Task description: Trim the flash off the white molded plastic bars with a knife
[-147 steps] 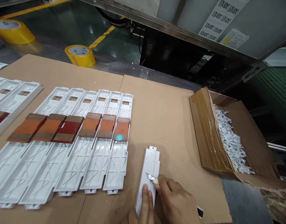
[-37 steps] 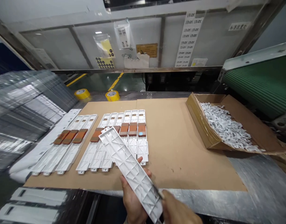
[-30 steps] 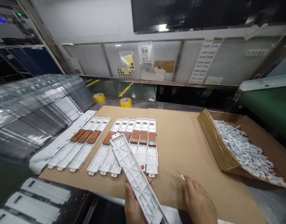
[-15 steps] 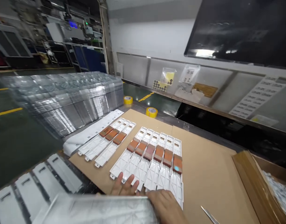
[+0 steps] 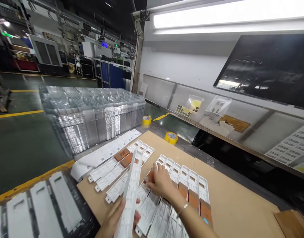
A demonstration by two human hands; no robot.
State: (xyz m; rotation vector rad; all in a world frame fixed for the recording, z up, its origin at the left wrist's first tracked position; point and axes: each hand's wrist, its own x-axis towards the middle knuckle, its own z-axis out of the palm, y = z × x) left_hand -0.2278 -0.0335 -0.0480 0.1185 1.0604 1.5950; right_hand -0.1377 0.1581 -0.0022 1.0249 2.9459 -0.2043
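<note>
My left hand (image 5: 114, 216) is wrapped around a long white plastic panel (image 5: 130, 195), tilted up above the cardboard. Its ribbed side shows, and a slot is near the top end. My right hand (image 5: 160, 180) is over the left end of a row of similar white panels (image 5: 152, 211), with thumb and fingers around an orange-brown block (image 5: 149, 176) lying across them; the hand partly hides it. Other orange-brown blocks (image 5: 193, 200) rest across the panels to the right. At left, three more panels (image 5: 109, 177) carry blocks (image 5: 121, 154), partly covered by the held panel.
A cardboard sheet (image 5: 231, 198) covers the bench. Stacked clear plastic trays (image 5: 92, 112) stand at the back left, near two yellow tape rolls (image 5: 171, 137). White label sheets (image 5: 104, 155) lie beside the cardboard. More panels (image 5: 41, 208) are at lower left, a cardboard box (image 5: 292, 223) at right.
The held panel has swung from lying across the front to tilted upright in my left hand. My right hand has left it and moved forward onto a block. The view has shifted.
</note>
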